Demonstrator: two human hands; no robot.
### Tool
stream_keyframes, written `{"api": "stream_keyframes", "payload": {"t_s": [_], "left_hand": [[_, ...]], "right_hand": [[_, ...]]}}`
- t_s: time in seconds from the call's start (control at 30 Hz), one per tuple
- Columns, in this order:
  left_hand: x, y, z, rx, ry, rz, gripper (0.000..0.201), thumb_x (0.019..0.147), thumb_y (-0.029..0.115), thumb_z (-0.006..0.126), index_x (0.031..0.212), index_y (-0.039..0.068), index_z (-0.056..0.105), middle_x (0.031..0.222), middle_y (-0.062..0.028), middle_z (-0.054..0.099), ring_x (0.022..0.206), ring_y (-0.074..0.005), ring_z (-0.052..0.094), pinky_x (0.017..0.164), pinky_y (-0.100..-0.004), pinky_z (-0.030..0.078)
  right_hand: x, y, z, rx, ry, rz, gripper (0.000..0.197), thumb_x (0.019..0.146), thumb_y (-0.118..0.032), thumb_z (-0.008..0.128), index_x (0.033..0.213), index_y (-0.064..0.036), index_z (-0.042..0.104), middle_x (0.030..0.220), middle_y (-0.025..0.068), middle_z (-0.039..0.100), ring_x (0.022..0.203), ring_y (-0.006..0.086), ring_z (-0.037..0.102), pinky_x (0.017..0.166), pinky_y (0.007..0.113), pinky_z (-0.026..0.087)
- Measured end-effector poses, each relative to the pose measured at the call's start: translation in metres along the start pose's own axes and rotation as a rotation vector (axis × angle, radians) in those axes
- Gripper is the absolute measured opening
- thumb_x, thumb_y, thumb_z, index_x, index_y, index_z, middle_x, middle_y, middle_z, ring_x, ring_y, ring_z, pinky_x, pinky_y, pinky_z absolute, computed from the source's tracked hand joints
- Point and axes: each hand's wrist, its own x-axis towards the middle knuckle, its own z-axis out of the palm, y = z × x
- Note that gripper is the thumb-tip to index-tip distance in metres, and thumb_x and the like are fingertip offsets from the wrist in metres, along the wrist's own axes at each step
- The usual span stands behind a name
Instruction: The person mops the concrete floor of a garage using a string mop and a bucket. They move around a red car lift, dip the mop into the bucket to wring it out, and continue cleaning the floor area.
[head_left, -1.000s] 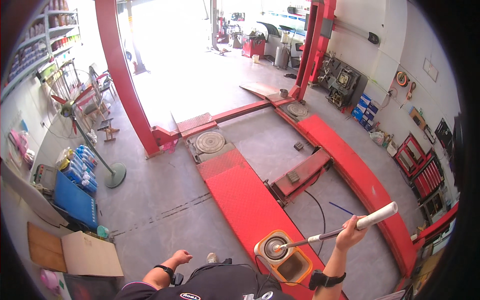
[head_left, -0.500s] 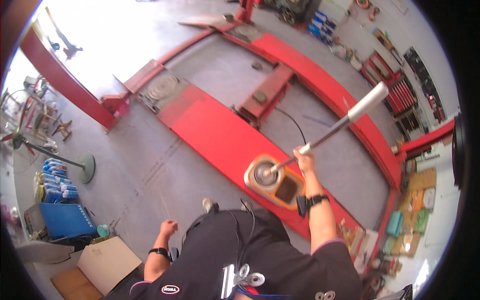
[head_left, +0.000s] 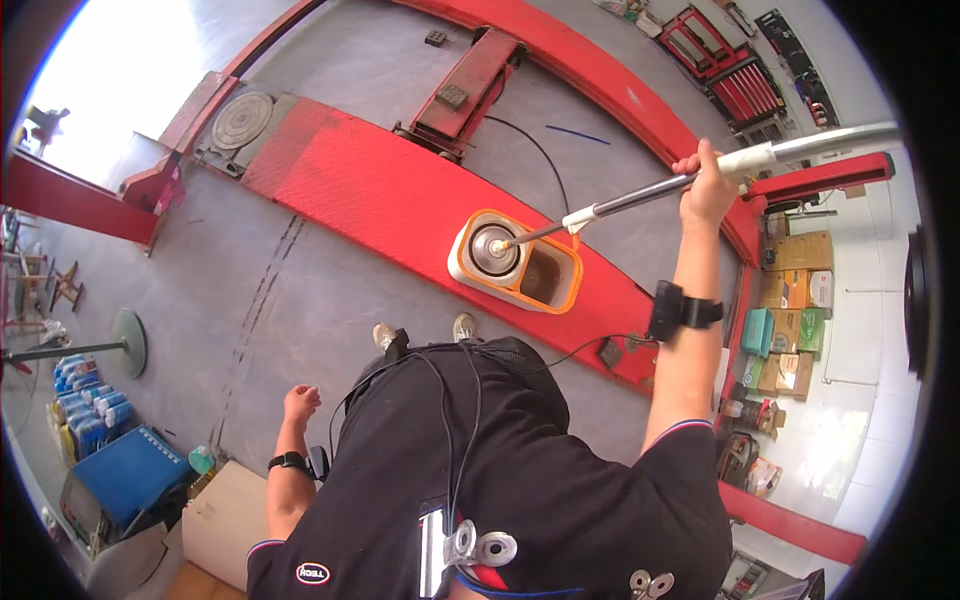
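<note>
My right hand (head_left: 707, 190) is wrapped round the metal shaft of a mop (head_left: 640, 202), well up its length and out to the right. The shaft slants down leftward to a round mop head with a metallic disc, seated in the round basket of a white bucket (head_left: 500, 292) with an orange rim. Beside that basket is the bucket's second, dark compartment. The bucket stands on a red lift platform in front of my feet. My left hand (head_left: 302, 402) hangs low at my left side, loosely curled with fingers a little apart, holding nothing.
The red platform (head_left: 370, 215) of a vehicle lift runs diagonally ahead, with a cross-beam (head_left: 468, 85) beyond it. A fan stand (head_left: 128, 343), blue-capped bottles (head_left: 90, 400) and a blue case (head_left: 125, 470) are at left. Cardboard boxes (head_left: 800, 250) line the right wall.
My right hand has risen to the right with the mop shaft. The mop head stays in the bucket. My view has shifted, and my left hand remains low at my side.
</note>
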Motion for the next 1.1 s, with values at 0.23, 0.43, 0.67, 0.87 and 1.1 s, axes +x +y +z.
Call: {"api": "stream_keyframes", "payload": {"t_s": [0.23, 0.43, 0.67, 0.87, 1.1], "left_hand": [[0.007, 0.015, -0.017, 0.039, -0.009, 0.075, 0.024, 0.084, 0.019, 0.064, 0.099, 0.001, 0.062, 0.079, -0.0049, 0.066, 0.067, -0.0142, 0.065, 0.052, -0.0258, 0.046], [0.007, -0.005, -0.037, 0.000, -0.002, 0.027, 0.024, 0.084, 0.018, 0.064, 0.100, 0.000, 0.062, 0.078, -0.0059, 0.066, 0.066, -0.0142, 0.065, 0.051, -0.0256, 0.046], [0.015, -0.023, -0.030, -0.111, 0.017, 0.035, 0.024, 0.084, 0.017, 0.066, 0.098, -0.001, 0.062, 0.078, -0.0073, 0.066, 0.065, -0.0156, 0.064, 0.051, -0.0245, 0.046], [0.002, 0.005, -0.003, -0.099, 0.025, 0.023, 0.021, 0.083, 0.016, 0.068, 0.094, -0.002, 0.063, 0.079, -0.0080, 0.067, 0.067, -0.0156, 0.065, 0.055, -0.0274, 0.049], [0.014, 0.027, -0.032, -0.017, 0.051, -0.025, 0.022, 0.083, 0.015, 0.068, 0.094, -0.004, 0.064, 0.080, -0.0096, 0.068, 0.067, -0.0174, 0.065, 0.062, -0.0301, 0.052]], "right_hand": [[0.000, -0.039, 0.018, 0.019, 0.046, -0.062, 0.021, 0.084, -0.011, 0.068, 0.075, -0.0010, 0.052, 0.058, 0.0065, 0.051, 0.047, 0.0159, 0.051, 0.049, 0.032, 0.049], [0.046, -0.151, 0.018, 0.011, 0.080, -0.122, 0.025, 0.084, -0.013, 0.069, 0.068, -0.0026, 0.053, 0.058, 0.0062, 0.050, 0.051, 0.0177, 0.051, 0.056, 0.035, 0.050], [0.152, -0.254, -0.016, 0.124, -0.020, -0.117, 0.032, 0.089, -0.016, 0.064, 0.066, -0.0079, 0.045, 0.063, 0.0002, 0.036, 0.059, 0.0154, 0.040, 0.074, 0.035, 0.047], [0.187, -0.238, 0.004, 0.100, -0.080, -0.250, 0.023, 0.087, -0.011, 0.061, 0.070, -0.0069, 0.047, 0.064, 0.0014, 0.036, 0.059, 0.0154, 0.038, 0.074, 0.034, 0.046], [0.191, -0.165, 0.102, 0.143, -0.133, -0.265, 0.026, 0.092, -0.017, 0.053, 0.070, -0.0067, 0.046, 0.063, 0.0020, 0.035, 0.060, 0.0154, 0.037, 0.073, 0.031, 0.044]]}}
